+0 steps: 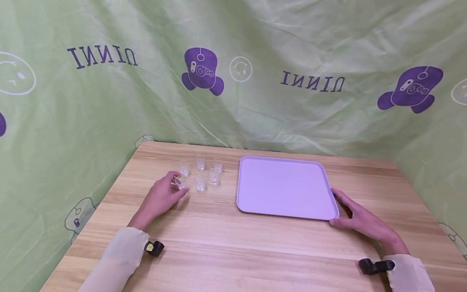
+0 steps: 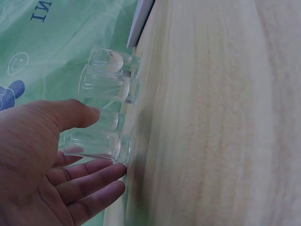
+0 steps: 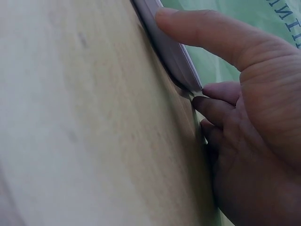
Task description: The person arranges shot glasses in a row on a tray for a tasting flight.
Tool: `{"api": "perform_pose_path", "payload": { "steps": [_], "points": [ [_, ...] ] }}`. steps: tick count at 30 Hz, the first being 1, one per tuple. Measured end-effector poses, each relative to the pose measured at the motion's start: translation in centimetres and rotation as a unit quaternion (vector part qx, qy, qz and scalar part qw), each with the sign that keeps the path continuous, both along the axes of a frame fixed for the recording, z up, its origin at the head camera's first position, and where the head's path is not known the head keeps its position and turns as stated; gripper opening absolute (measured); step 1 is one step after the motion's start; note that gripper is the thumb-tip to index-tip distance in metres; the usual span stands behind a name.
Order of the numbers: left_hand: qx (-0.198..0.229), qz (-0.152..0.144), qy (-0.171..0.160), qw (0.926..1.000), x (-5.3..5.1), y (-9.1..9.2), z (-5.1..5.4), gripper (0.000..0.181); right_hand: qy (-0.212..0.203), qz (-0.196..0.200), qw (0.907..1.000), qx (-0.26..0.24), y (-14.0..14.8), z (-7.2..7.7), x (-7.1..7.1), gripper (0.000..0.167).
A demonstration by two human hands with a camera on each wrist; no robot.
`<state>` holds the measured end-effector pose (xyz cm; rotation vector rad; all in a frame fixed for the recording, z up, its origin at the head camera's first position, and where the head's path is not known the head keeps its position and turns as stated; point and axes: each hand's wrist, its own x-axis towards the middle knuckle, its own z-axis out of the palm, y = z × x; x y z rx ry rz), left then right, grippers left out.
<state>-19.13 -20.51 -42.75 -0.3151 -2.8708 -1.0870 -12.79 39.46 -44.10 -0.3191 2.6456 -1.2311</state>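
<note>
Several small clear shot glasses stand upright in a group at the back left of the table. My left hand (image 1: 163,195) is around the nearest-left shot glass (image 1: 181,182), thumb on one side and fingers on the other. The left wrist view shows a gap between the thumb (image 2: 82,115) and that shot glass (image 2: 96,145), with the fingers extended behind it. At the right, a flat light-purple tray (image 1: 284,186) lies on the table. My right hand (image 1: 365,219) rests at its front right corner, thumb against the rim (image 3: 171,52) and fingers along the right side.
More shot glasses, such as one at the front (image 1: 200,183) and one at the right (image 1: 213,177), stand close by the left hand. A wood-grain table (image 1: 233,251) carries everything. Behind it hangs a green printed cloth (image 1: 255,113).
</note>
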Motion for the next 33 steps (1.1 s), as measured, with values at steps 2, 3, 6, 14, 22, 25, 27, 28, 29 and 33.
{"api": "perform_pose_path", "payload": {
  "steps": [2, 3, 6, 14, 22, 25, 27, 28, 29, 33],
  "points": [
    [-0.003, 0.0, 0.0, 1.0, -0.1, -0.1, 0.0, 0.051, -0.001, 0.001, 1.0, -0.003, 0.0, 0.0, 0.0, 0.101],
    [-0.004, 0.0, 0.0, 1.0, -0.1, -0.1, 0.0, 0.05, -0.004, -0.001, 1.0, -0.003, 0.0, 0.0, 0.0, 0.101],
    [-0.006, -0.003, 0.001, 1.0, -0.1, -0.2, 0.0, 0.046, -0.009, -0.004, 0.9999, -0.004, 0.0, 0.1, 0.0, 0.102],
    [-0.011, -0.004, 0.003, 0.9999, -0.3, -0.3, -0.1, 0.035, -0.014, -0.009, 0.9999, 0.001, 0.0, 0.3, 0.1, 0.103],
    [0.007, -0.002, -0.003, 1.0, -0.1, -0.4, 0.0, 0.027, -0.016, -0.008, 0.9998, -0.007, 0.0, 0.2, 0.0, 0.102],
    [0.016, 0.0, -0.002, 0.9999, 0.0, -0.4, 0.2, 0.028, -0.015, -0.007, 0.9998, -0.009, 0.0, 0.1, 0.0, 0.102],
    [0.025, 0.003, 0.002, 0.9997, 0.1, -0.4, 0.3, 0.029, -0.013, -0.006, 0.9999, -0.006, 0.1, 0.1, 0.0, 0.102],
    [0.031, 0.005, 0.004, 0.9995, 0.1, -0.3, 0.4, 0.029, -0.011, -0.006, 0.9999, -0.005, 0.1, 0.1, -0.1, 0.102],
    [0.038, 0.006, 0.006, 0.9992, 0.1, -0.3, 0.6, 0.029, -0.01, -0.006, 0.9999, -0.002, 0.1, 0.1, -0.1, 0.102],
    [0.061, 0.005, 0.017, 0.9979, 0.4, 0.2, 1.4, 0.029, -0.005, -0.005, 1.0, 0.004, 0.1, 0.1, -0.1, 0.102]
  ]
}}
